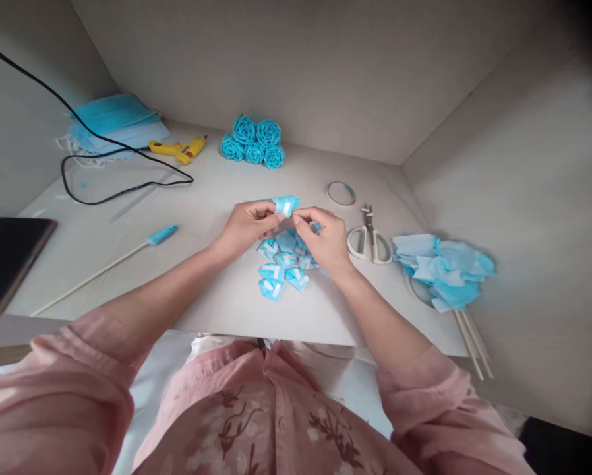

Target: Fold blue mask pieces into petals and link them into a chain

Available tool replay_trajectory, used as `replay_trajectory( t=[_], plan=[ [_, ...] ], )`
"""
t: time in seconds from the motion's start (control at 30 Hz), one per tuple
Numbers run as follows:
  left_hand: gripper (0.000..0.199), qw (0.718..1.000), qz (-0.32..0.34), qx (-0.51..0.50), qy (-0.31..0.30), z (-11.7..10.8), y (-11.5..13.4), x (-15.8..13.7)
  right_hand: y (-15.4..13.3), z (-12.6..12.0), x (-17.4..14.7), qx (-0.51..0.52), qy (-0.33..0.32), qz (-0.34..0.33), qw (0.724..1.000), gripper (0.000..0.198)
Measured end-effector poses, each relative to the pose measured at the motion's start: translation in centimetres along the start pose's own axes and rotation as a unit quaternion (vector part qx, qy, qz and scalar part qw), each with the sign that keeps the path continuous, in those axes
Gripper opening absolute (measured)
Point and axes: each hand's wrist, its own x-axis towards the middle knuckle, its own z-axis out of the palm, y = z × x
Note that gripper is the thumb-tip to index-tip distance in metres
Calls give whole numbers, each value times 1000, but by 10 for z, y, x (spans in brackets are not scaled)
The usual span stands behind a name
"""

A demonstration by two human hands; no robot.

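Between the thumb and fingers of my left hand point(246, 227) is a small folded blue piece of mask fabric point(290, 202) with a white strip on it. My right hand point(325, 236) pinches at the lower right edge of that same piece; its fingertips partly cover what they grip. Below both hands lie several similar folded blue pieces point(271, 272) with white strips, some of them hidden behind my right hand. White-handled scissors point(369, 237) rest just right of my right hand, near a roll of tape point(341, 193).
Blue fabric roses point(254, 140) are stacked at the back. A yellow glue gun point(184, 150) with a black cord point(128, 191) lies beside blue masks point(113, 119). A stick with a blue tip point(98, 269) and a phone point(12, 264) are at left; crumpled blue fabric point(447, 260) and sticks point(470, 343) at right.
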Motion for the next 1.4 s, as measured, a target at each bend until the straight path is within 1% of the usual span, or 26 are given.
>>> replay_trajectory(
  t=[0.13, 0.27, 0.43, 0.63, 0.73, 0.83, 0.97, 1.03, 1.1, 1.2, 1.27, 1.33, 1.4],
  plan=[
    [24, 1000, 6, 0, 0, 0, 1, 0, -1, 0, 0, 0, -4, -3, 1000, 13],
    [25, 1000, 20, 9, -4, 0, 0, 0, 0, 1, 1, 0, 6, -4, 1000, 10],
    [25, 1000, 15, 18, -3, 0, 0, 0, 1, 2, 0, -10, 2, -2, 1000, 12],
    [27, 999, 25, 26, 2, 2, 2, -1, 1, 2, -1, -15, 2, 11, 1000, 13],
    [25, 1000, 20, 22, 2, 2, 2, -1, 0, 3, -1, -14, 4, 14, 1000, 14],
    [23, 1000, -1, 5, 1, 1, 2, -1, -2, 2, 0, -8, 4, 24, 1000, 14],
    [23, 997, -23, -79, -2, -4, 5, -1, -5, -1, 1, 43, 6, 74, 996, 16],
    [22, 991, -22, -130, -6, -7, 6, 0, -5, -3, 3, 87, 3, 107, 990, 19],
    [22, 986, -30, -163, -21, -8, 7, 0, -3, -4, 4, 142, -13, 140, 980, 22],
    [22, 981, -58, -176, -63, -8, 6, -1, 1, -3, 6, 225, -52, 186, 955, 25],
    [23, 979, -71, -171, -84, -8, 5, -1, 2, -2, 6, 261, -67, 203, 941, 25],
    [25, 979, -78, -165, -90, -6, 4, 0, 3, -1, 6, 275, -64, 207, 937, 23],
    [27, 982, -81, -152, -82, -5, 4, 0, 3, -1, 5, 266, -55, 203, 941, 22]
  ],
)
